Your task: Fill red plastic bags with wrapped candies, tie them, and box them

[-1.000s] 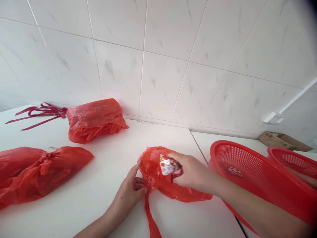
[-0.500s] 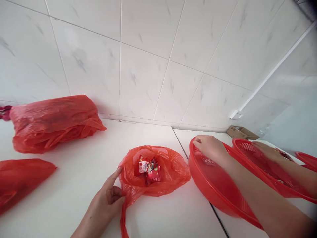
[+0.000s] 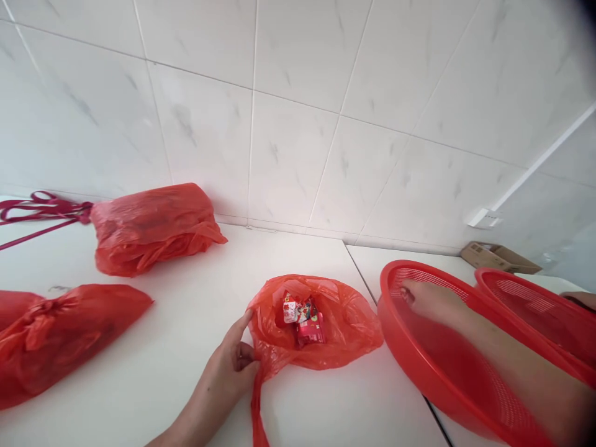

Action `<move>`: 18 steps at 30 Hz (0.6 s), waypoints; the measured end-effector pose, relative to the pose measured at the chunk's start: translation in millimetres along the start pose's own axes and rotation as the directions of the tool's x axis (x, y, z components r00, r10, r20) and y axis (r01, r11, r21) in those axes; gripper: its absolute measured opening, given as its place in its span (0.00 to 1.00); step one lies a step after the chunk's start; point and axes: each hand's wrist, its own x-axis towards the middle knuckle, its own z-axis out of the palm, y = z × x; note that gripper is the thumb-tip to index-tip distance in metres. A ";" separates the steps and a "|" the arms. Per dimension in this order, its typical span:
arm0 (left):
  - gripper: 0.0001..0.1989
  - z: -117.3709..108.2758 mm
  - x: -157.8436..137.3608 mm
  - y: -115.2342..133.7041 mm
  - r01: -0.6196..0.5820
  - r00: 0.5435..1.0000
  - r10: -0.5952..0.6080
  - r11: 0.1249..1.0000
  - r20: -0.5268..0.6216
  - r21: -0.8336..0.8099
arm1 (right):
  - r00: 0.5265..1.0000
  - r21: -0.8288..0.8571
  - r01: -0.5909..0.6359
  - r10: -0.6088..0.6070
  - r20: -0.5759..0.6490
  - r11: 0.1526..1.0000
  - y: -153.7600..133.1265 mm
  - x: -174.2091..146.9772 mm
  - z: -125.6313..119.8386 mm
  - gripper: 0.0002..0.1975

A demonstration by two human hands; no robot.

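Note:
An open red plastic bag [image 3: 347, 338] lies on the white table, its mouth spread. Inside rest a few small red and pink snack packets [image 3: 310, 329]. My left hand [image 3: 233, 363] pinches the bag's near left edge, beside its hanging handle. To the right, my right hand [image 3: 428, 301] reaches down into a tilted red plastic basket [image 3: 428, 372] with mesh sides. Its fingers are curled together near the basket's far wall; what they hold, if anything, is too small to make out.
Tied red bags [image 3: 153, 226] sit at the left, one with magenta straps [image 3: 46, 208]. A second red basket [image 3: 526, 304] stands farther right, with a co-worker's hand [image 3: 582, 299] by it. Behind are a cardboard box [image 3: 500, 256] and tiled wall.
My right hand has moved from the basket's rim down inside it, over where a printed packet showed. My left hand still pinches the bag. The view has shifted left.

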 end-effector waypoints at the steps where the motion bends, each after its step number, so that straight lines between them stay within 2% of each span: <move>1: 0.42 -0.2 -0.8 0.8 -0.003 1.000 0.003 1.000 0.002 0.001 | 1.000 -0.031 0.012 -0.012 0.015 0.999 -9.5 2.5 -4.9 0.07; 3: 0.42 -0.4 -2.5 3.2 -0.009 1.000 0.009 1.000 0.001 -0.001 | 0.998 -0.097 0.064 -0.062 0.020 0.993 -36.6 2.1 -14.3 0.03; 6: 0.42 0.1 -4.5 6.4 -0.019 1.000 0.019 1.000 0.008 0.009 | 0.968 -0.155 0.249 -0.239 0.081 0.956 -90.1 -10.9 -17.1 0.07; 8: 0.41 0.7 -5.6 7.5 -0.039 0.999 0.039 0.999 0.006 0.033 | 0.899 -0.135 0.421 -0.394 0.189 0.897 -122.6 -20.9 -7.1 0.11; 10: 0.40 1.3 -7.0 8.5 -0.060 0.998 0.061 0.997 -0.009 0.049 | 0.817 -0.111 0.544 -0.495 0.294 0.832 -144.1 -25.3 10.3 0.13; 11: 0.40 1.4 -7.8 9.3 -0.066 0.998 0.067 0.997 -0.014 0.049 | 0.787 -0.107 0.575 -0.512 0.343 0.811 -150.0 -24.5 19.9 0.14; 13: 0.40 1.2 -9.6 11.5 -0.073 0.997 0.074 0.997 -0.026 0.037 | 0.757 -0.103 0.583 -0.494 0.427 0.806 -153.0 -18.1 36.7 0.16; 15: 0.40 0.2 -11.2 14.1 -0.081 0.996 0.082 0.996 -0.038 0.034 | 0.746 -0.104 0.565 -0.453 0.489 0.819 -147.5 -9.1 46.1 0.17; 18: 0.39 -2.3 -12.6 16.1 -0.108 0.993 0.111 0.993 -0.047 0.056 | 0.743 -0.121 0.531 -0.392 0.542 0.839 -131.9 -1.7 45.5 0.14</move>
